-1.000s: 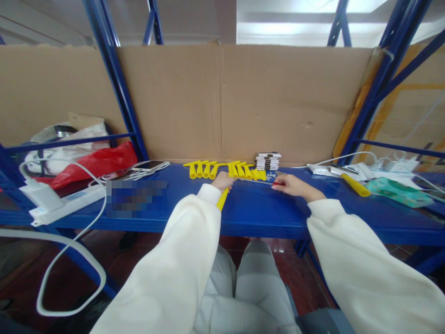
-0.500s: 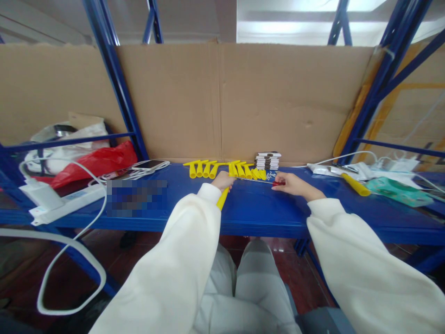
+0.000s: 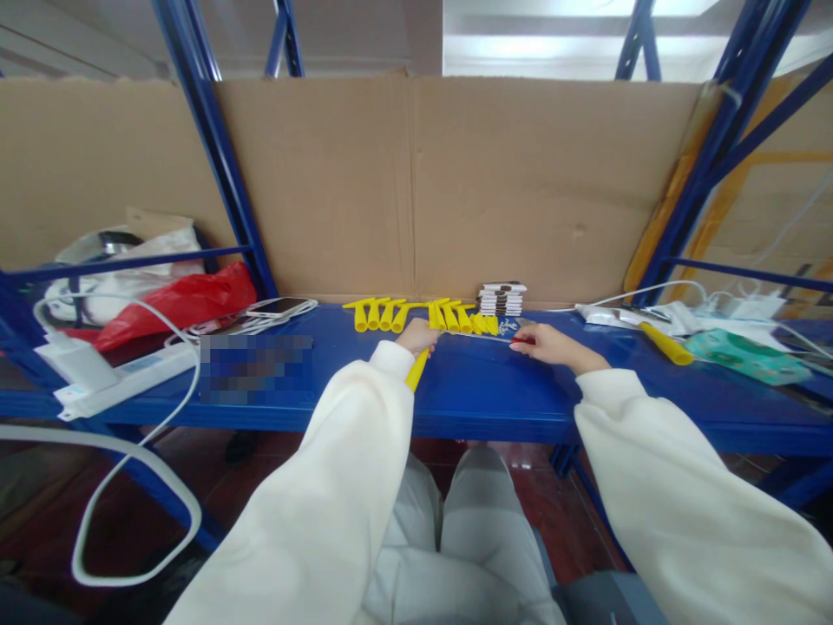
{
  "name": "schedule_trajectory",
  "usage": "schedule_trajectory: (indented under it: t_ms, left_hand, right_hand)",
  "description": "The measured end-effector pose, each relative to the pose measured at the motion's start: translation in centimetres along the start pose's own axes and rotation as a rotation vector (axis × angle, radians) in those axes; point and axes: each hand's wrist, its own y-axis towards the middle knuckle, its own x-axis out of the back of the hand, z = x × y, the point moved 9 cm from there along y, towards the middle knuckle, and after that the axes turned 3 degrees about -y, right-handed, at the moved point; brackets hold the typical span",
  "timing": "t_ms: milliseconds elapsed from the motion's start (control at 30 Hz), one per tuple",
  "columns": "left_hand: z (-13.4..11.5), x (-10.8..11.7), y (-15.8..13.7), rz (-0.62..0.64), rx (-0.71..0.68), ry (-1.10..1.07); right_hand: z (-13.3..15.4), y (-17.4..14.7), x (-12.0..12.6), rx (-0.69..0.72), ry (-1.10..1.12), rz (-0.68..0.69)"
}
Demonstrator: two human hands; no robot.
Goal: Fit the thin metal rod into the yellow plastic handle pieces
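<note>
My left hand (image 3: 416, 337) is closed around a yellow T-shaped plastic handle (image 3: 416, 371), whose lower end sticks out below the fist. My right hand (image 3: 541, 344) pinches the red grip of a screwdriver (image 3: 488, 338). Its thin metal shaft reaches left to the yellow piece at my left hand; the tip's exact contact is too small to see. Just behind, several more yellow handles (image 3: 383, 319) lie in a row. Short yellow pieces (image 3: 482, 325) lie at the row's right end, beside a pile of small silvery parts (image 3: 507, 325), perhaps screws.
A stack of small white-and-black boxes (image 3: 501, 299) stands against the cardboard wall (image 3: 521, 174). At left on the blue shelf (image 3: 495, 391) are a power strip (image 3: 123, 378), a phone (image 3: 283, 307) and a red bag (image 3: 182, 304). Another yellow handle (image 3: 667, 345) and a green packet (image 3: 748, 356) lie right.
My right hand has shifted very slightly, still on the screwdriver's red grip. My left hand keeps hold of the yellow handle in nearly the same place.
</note>
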Motion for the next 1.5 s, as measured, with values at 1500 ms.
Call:
schedule_trajectory:
  t_ms: [1500]
  left_hand:
    - [-0.5,0.5,1.4,-0.095,-0.184,0.025]
  right_hand:
    - [-2.7,0.1,0.5,-0.208,-0.168,-0.085]
